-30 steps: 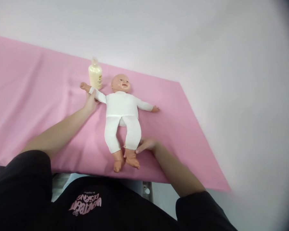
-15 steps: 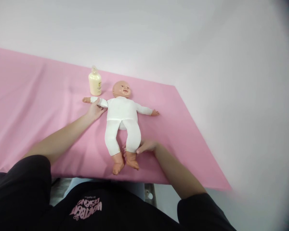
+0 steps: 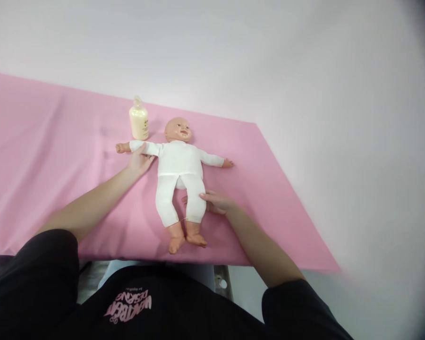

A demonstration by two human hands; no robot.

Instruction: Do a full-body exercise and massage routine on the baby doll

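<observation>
- Since half a second ago, our right hand (image 3: 216,202) has slid from the doll's (image 3: 179,177) ankle up to its lower leg, fingers loosely curled against the white cloth.
- Farther out, our left hand (image 3: 140,160) cups the doll's sleeve, the arm now stretched flat on the pink table (image 3: 56,156).
- Beyond stands a cream bottle (image 3: 139,123).

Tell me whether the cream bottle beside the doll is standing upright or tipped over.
Upright. The cream plastic bottle stands on its base on the pink cloth, cap pointing up, just beyond the white-clothed baby doll's outstretched arm.
</observation>
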